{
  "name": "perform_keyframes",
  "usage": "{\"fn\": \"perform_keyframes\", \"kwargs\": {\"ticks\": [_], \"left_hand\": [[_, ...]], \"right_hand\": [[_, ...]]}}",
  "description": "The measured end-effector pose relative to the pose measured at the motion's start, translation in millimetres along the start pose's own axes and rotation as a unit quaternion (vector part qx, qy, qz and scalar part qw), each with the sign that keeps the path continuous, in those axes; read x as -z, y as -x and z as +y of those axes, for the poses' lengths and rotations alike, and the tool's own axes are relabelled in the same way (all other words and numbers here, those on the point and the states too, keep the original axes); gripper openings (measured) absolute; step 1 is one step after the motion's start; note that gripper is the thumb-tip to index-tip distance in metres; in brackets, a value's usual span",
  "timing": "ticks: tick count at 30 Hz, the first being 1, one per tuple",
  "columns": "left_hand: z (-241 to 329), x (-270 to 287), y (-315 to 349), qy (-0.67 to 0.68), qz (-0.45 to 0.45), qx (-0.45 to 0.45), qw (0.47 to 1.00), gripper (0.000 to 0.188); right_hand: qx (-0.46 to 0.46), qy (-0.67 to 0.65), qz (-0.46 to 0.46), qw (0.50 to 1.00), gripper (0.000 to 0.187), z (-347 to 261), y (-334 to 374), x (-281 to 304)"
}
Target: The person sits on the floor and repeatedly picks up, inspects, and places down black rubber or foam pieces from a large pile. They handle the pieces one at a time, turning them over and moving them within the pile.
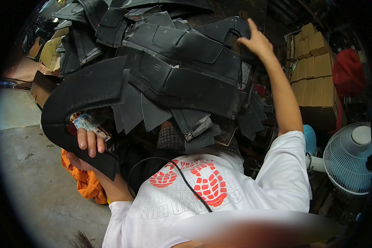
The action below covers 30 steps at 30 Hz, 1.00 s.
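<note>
My left hand [89, 142] is closed round the lower arm of a curved black leather panel [84, 80], fingers on its inner edge and thumb side beneath. The panel is U-shaped, with a row of small holes along its upper arm. Beside it, a broad pile of black stitched leather pieces [186, 87] with pale chalk marks covers the space before me. My right hand [258, 41] is at the pile's far right corner, fingers apart, holding nothing that I can see. It is near another curved black piece [219, 29]; whether it touches that is unclear.
Stacked brown cardboard boxes [312, 68] stand at the right, beside a red cloth item [349, 72]. A caged fan [349, 159] is close to my right elbow. Orange cloth [87, 182] lies below my left hand. A black cable [182, 171] crosses my shirt.
</note>
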<state>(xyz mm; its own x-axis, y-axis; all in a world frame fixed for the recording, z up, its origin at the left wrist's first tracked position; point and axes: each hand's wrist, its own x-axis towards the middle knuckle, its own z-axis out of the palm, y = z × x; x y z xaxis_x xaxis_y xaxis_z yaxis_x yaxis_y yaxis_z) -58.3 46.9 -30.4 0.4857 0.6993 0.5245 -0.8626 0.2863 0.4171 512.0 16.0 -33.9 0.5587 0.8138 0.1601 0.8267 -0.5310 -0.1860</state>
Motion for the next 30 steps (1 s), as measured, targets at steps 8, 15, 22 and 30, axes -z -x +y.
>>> {"fn": "perform_keyframes", "kwargs": {"ticks": [8, 15, 22, 30], "left_hand": [[-0.9, 7.5, 6.0, -0.017, 0.003, -0.018, 1.000, 0.057], [-5.6, -15.8, -6.0, -0.007, 0.035, -0.028, 0.999, 0.049], [-8.5, -19.1, -13.6, -0.008, 0.041, 0.011, 0.999, 0.033], [-5.7, -12.4, -4.3, -0.032, 0.042, -0.046, 0.998, 0.055]], "right_hand": [[-0.034, 0.048, 0.069, 0.996, 0.086, -18.0, -28.3, -13.5], [-0.081, 0.063, 0.063, 0.993, 0.092, 9.3, -75.2, -15.9], [-0.163, -0.026, 0.110, 0.980, 0.087, 32.3, -106.6, -15.6], [-0.022, -0.197, 0.276, 0.941, 0.078, 45.5, -113.0, 24.6]]}}
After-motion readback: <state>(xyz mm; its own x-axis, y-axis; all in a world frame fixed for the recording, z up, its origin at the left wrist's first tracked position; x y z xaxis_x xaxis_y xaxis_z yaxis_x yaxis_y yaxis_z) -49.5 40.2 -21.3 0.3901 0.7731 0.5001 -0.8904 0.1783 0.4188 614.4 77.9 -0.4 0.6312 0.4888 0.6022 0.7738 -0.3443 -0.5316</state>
